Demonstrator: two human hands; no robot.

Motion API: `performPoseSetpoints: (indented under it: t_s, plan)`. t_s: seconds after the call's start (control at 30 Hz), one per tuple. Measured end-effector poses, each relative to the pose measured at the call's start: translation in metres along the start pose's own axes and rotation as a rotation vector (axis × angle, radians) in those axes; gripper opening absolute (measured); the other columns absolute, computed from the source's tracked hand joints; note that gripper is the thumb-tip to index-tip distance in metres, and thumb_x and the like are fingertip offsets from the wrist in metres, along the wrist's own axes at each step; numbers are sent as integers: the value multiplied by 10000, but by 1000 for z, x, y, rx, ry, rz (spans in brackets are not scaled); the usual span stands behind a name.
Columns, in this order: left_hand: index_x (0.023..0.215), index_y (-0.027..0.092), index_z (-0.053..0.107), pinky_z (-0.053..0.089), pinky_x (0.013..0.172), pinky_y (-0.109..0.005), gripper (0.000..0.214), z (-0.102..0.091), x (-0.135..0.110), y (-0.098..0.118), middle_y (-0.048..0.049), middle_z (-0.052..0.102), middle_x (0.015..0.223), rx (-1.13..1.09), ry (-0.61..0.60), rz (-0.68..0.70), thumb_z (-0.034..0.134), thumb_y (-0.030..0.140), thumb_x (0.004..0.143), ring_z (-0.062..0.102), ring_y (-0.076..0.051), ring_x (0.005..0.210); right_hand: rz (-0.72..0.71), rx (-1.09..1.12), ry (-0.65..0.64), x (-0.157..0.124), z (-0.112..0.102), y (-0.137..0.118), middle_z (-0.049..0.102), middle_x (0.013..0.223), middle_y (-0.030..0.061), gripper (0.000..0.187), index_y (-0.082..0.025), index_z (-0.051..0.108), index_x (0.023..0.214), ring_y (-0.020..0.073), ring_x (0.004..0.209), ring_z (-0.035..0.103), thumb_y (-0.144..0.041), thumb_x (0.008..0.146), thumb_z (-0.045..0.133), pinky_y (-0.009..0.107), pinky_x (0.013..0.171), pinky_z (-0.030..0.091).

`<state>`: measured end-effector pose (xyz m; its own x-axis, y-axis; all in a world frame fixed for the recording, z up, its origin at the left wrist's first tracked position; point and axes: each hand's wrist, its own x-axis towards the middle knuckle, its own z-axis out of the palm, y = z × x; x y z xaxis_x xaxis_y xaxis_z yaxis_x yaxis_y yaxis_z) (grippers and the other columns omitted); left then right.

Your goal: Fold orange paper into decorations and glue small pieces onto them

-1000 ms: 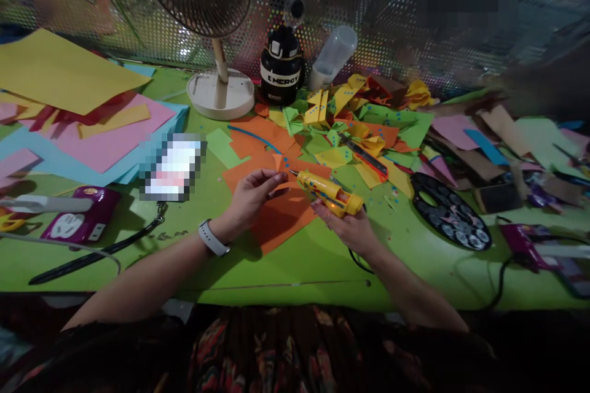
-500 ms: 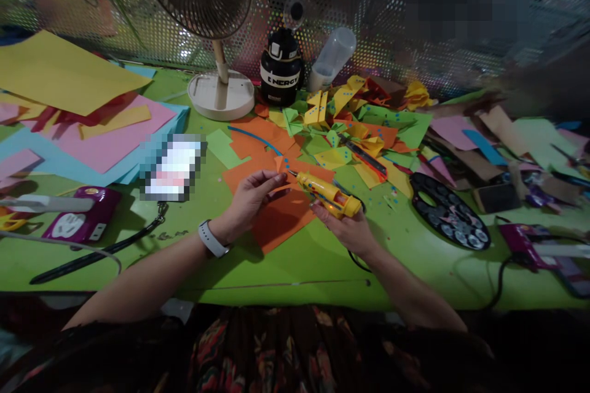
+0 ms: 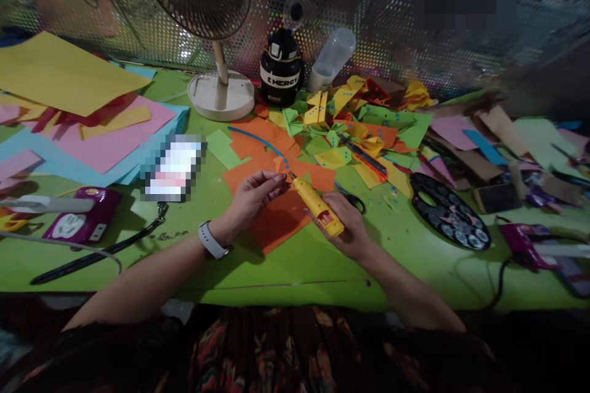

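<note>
Over the orange paper (image 3: pixel 281 227), my left hand (image 3: pixel 255 193) is closed in a pinch; whatever is between its fingertips is too small to make out. A yellow hot glue gun (image 3: pixel 318 206) is gripped in my right hand (image 3: pixel 348 221). Its metal nozzle points up and left, right beside the left fingertips. Just beyond them, a thin curved blue strip (image 3: pixel 255 137) and a few blue dots lie on orange paper pieces. Black scissor handles (image 3: pixel 356 202) show partly behind my right hand.
Beyond the hands stand a fan (image 3: pixel 221 95), a black bottle (image 3: pixel 280 70) and a heap of cut paper (image 3: pixel 350 116) with a box cutter (image 3: pixel 366 156). A phone (image 3: pixel 173 169) and coloured sheets (image 3: pixel 133 129) lie left; a black palette (image 3: pixel 449 212) lies right.
My right hand has turned the glue gun so its rear end swings down and toward me, uncovering the scissor handles. The nozzle has shifted slightly left. My left hand stays in place.
</note>
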<state>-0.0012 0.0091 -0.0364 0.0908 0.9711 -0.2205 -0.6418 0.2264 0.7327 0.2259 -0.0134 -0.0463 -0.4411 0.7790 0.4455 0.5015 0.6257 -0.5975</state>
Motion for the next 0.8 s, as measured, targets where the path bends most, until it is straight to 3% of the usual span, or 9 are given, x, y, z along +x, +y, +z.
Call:
performPoseSetpoints:
  t_s: [0.37, 0.8]
  plan:
    - [785, 184, 745, 547, 917, -327, 110, -1, -2, -1, -45, 769, 888, 60, -17, 54, 832, 237, 744, 714, -159, 865, -164, -184, -58, 7, -8, -8, 633, 980, 128, 250, -202, 539, 1157, 247, 896, 632, -301, 956, 428, 378, 714, 549]
    - [791, 182, 720, 572, 894, -302, 196, -6, 3, -5, -17, 771, 830, 121, -2, 137, 863, 280, 700, 724, -139, 843, -121, -47, 27, 0, -1, -2, 613, 984, 89, 250, -227, 524, 1121, 236, 892, 618, -205, 887, 608, 387, 739, 561]
